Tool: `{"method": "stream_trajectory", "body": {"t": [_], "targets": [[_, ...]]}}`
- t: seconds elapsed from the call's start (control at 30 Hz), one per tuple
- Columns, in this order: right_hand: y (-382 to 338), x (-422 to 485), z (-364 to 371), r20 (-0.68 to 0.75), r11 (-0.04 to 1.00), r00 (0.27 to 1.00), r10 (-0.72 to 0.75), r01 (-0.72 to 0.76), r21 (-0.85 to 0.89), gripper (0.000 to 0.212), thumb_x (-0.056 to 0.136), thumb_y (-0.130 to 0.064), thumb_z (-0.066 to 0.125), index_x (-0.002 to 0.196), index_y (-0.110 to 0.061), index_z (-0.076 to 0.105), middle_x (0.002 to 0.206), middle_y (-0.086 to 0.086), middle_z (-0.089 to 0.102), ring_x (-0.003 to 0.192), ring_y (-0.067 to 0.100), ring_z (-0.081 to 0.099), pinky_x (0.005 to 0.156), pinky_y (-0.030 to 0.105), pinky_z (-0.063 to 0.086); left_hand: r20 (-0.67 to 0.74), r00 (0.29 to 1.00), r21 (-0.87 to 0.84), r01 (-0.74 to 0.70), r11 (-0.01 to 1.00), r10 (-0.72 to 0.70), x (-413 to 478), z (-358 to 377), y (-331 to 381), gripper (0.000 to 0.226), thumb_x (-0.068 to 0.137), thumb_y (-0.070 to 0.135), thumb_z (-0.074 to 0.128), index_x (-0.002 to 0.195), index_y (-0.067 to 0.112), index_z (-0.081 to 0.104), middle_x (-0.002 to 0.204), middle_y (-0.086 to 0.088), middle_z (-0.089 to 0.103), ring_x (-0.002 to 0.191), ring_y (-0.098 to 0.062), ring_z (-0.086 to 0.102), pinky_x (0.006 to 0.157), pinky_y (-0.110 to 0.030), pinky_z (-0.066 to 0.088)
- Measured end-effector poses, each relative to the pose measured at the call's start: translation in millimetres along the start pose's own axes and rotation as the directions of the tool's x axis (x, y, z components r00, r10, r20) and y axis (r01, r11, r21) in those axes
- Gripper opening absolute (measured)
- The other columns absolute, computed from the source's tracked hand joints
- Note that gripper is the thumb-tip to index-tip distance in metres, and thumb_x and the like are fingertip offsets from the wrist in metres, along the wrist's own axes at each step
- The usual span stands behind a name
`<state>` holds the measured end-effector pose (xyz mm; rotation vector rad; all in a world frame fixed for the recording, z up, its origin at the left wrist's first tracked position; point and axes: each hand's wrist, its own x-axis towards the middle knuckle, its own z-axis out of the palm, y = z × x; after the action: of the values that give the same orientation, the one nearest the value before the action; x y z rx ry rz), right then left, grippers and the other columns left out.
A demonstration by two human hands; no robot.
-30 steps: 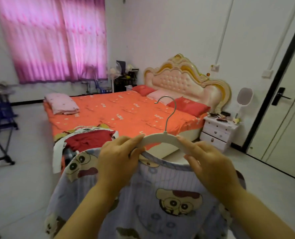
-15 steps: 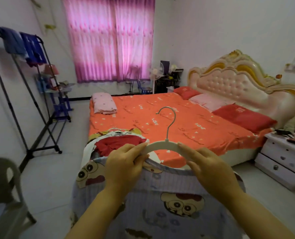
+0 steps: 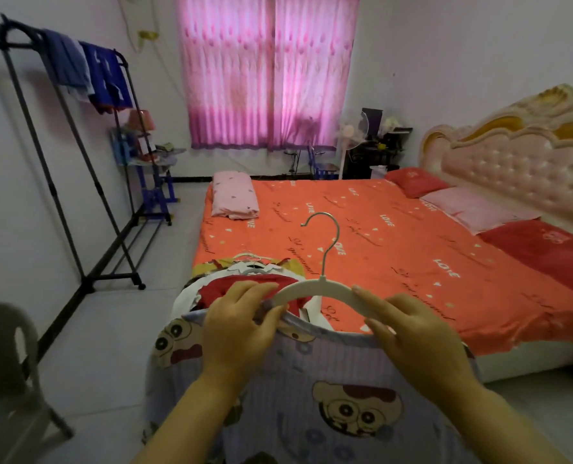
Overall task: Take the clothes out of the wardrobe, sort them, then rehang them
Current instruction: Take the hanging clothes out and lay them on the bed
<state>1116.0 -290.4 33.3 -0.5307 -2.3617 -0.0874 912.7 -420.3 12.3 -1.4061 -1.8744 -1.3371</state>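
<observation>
A lilac cartoon-print shirt (image 3: 311, 396) hangs on a white hanger (image 3: 315, 287) with a metal hook, held up in front of me. My left hand (image 3: 236, 324) grips the hanger's left arm together with the shirt's collar. My right hand (image 3: 415, 336) grips the hanger's right arm at the shoulder. A pile of clothes (image 3: 241, 279), red, white and yellow, lies on the near corner of the orange bed (image 3: 395, 249), behind the shirt. A black clothes rack (image 3: 64, 162) stands at the left wall with blue garments (image 3: 87, 73) over its top rail.
A grey plastic chair (image 3: 7, 373) stands at the lower left. Pink curtains (image 3: 265, 72) cover the far window. A blue shelf stand (image 3: 151, 175) and a fan (image 3: 353, 132) stand by the far wall. Pillows lie along the padded headboard (image 3: 519, 152) at right.
My view has swung left: the door and nightstand have left the frame, the clothes rack and chair have come in. Both hands keep the same hold on the hanger.
</observation>
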Motion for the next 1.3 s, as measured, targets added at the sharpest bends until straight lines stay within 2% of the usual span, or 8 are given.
{"method": "stream_trajectory", "body": {"t": [0.13, 0.3, 0.47, 0.67, 0.8, 1.0, 1.17, 1.3], "targets": [[33.4, 67.7, 59.2, 0.005, 0.999, 0.999, -0.038, 0.038, -0.015, 0.044, 0.082, -0.030, 0.051, 0.126, -0.029, 0.049, 0.071, -0.001, 0.058, 0.051, 0.013, 0.048, 0.045, 0.008, 0.017, -0.031, 0.999, -0.002, 0.025, 1.000, -0.026, 48.0, 44.1, -60.3, 0.031, 0.075, 0.031, 0.068, 0.100, 0.013, 0.071, 0.092, 0.005, 0.066, 0.074, -0.009, 0.062, 0.059, -0.033, 0.058], [73.5, 152.4, 124.7, 0.016, 0.999, 0.999, -0.045, 0.045, 0.002, 0.045, 0.081, -0.028, 0.056, 0.126, -0.028, 0.056, 0.075, -0.001, 0.059, 0.056, 0.010, 0.044, 0.048, 0.007, 0.016, -0.027, 0.996, 0.007, 0.080, 0.997, -0.080, 113.3, 88.1, -128.3, 0.033, 0.078, 0.039, 0.058, 0.098, 0.015, 0.070, 0.085, 0.008, 0.064, 0.071, -0.012, 0.062, 0.061, -0.041, 0.056], [103.4, 218.8, 185.2, 0.012, 0.995, 0.997, -0.082, 0.081, 0.055, 0.041, 0.086, -0.032, 0.046, 0.125, -0.025, 0.059, 0.075, 0.000, 0.057, 0.057, 0.019, 0.051, 0.042, 0.022, 0.030, -0.051, 0.992, 0.079, 0.119, 0.990, -0.115, 163.6, 122.7, -179.0, 0.033, 0.077, 0.038, 0.056, 0.093, 0.013, 0.071, 0.083, 0.004, 0.066, 0.068, -0.015, 0.063, 0.059, -0.041, 0.056], [138.3, 296.8, 264.3, 0.018, 0.983, 0.990, -0.137, 0.134, 0.128, 0.041, 0.086, -0.035, 0.044, 0.126, -0.032, 0.049, 0.074, 0.000, 0.057, 0.055, 0.020, 0.050, 0.036, 0.026, 0.031, -0.063, 0.978, 0.161, 0.207, 0.965, -0.199, 212.8, 166.0, -246.9, 0.024, 0.071, 0.029, 0.070, 0.088, 0.011, 0.071, 0.079, 0.003, 0.066, 0.065, -0.016, 0.063, 0.058, -0.043, 0.055], [171.9, 347.6, 337.4, 0.067, 0.964, 0.984, -0.164, 0.145, 0.225, 0.040, 0.086, -0.035, 0.043, 0.126, -0.032, 0.050, 0.074, 0.001, 0.057, 0.058, 0.022, 0.052, 0.038, 0.028, 0.035, -0.075, 0.964, 0.215, 0.265, 0.940, -0.255, 243.2, 209.0, -301.9, 0.034, 0.075, 0.040, 0.057, 0.087, 0.012, 0.071, 0.078, 0.002, 0.066, 0.066, -0.016, 0.061, 0.059, -0.037, 0.054], [225.6, 414.1, 458.9, 0.207, 0.904, 0.965, -0.161, 0.061, 0.423, 0.041, 0.087, -0.034, 0.044, 0.128, -0.032, 0.048, 0.072, -0.001, 0.051, 0.060, 0.013, 0.041, 0.046, 0.016, 0.028, -0.015, 0.901, 0.318, 0.415, 0.852, -0.434, 286.3, 288.8, -389.1, 0.023, 0.070, 0.028, 0.067, 0.087, 0.014, 0.072, 0.075, 0.003, 0.065, 0.064, -0.019, 0.061, 0.058, -0.033, 0.050], [252.2, 442.5, 556.7, 0.281, 0.864, 0.938, -0.201, 0.034, 0.502, 0.041, 0.085, -0.031, 0.049, 0.126, -0.029, 0.054, 0.072, -0.003, 0.049, 0.062, 0.013, 0.041, 0.048, 0.025, 0.035, 0.032, 0.809, 0.416, 0.523, 0.744, -0.587, 294.6, 341.4, -459.0, 0.023, 0.072, 0.026, 0.063, 0.089, 0.014, 0.072, 0.080, -0.001, 0.066, 0.072, -0.024, 0.062, 0.063, -0.036, 0.049], [261.9, 456.5, 639.7, 0.395, 0.861, 0.908, -0.137, -0.088, 0.500, 0.046, 0.080, -0.014, 0.062, 0.126, -0.017, 0.060, 0.071, 0.001, 0.049, 0.063, 0.018, 0.041, 0.053, 0.028, 0.033, 0.121, 0.731, 0.488, 0.545, 0.682, -0.671, 284.2, 374.2, -505.2, 0.035, 0.075, 0.015, 0.059, 0.108, 0.008, 0.067, 0.102, -0.011, 0.065, 0.091, -0.032, 0.063, 0.074, -0.042, 0.052]]}}
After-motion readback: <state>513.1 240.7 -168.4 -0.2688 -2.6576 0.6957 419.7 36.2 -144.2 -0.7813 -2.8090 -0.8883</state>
